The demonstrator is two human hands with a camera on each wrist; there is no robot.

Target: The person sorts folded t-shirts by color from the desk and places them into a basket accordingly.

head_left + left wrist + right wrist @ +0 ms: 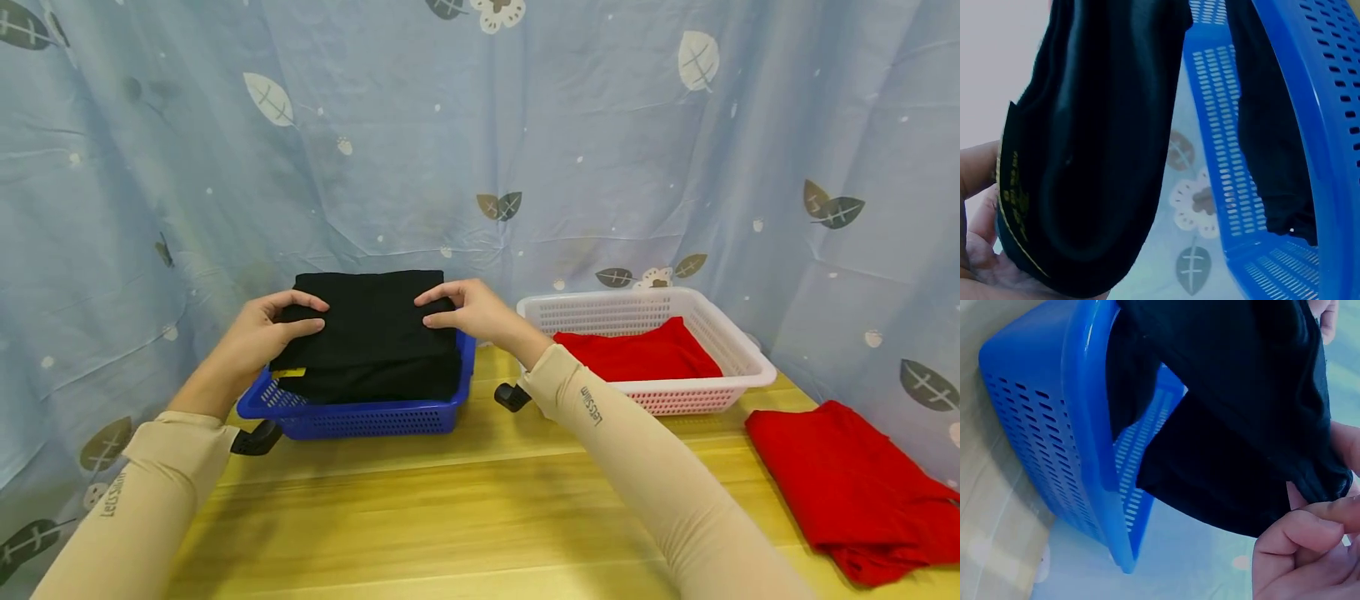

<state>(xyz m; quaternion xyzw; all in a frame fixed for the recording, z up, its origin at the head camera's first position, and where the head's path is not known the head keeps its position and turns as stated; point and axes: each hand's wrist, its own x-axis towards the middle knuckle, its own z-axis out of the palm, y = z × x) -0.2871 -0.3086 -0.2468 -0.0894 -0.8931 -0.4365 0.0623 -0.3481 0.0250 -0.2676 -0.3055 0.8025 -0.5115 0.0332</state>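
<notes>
A folded black cloth (367,325) is held above the blue basket (375,421) by both hands. At its left side my left hand (262,333) grips the edge between thumb and fingers; a yellow print shows near that corner. My right hand (472,317) pinches the opposite side. In the left wrist view the cloth (1104,137) hangs in a thick fold from the left hand (985,244), beside the blue basket (1210,125). The right wrist view shows the right hand (1310,550) pinching the cloth's corner. More black cloth (1129,375) lies inside the basket.
Right of the blue basket stands a white basket (720,333) with a red cloth (637,354) in it. Another folded red cloth (855,492) lies on the wooden table (420,517) at the right. A patterned blue curtain (412,150) hangs behind.
</notes>
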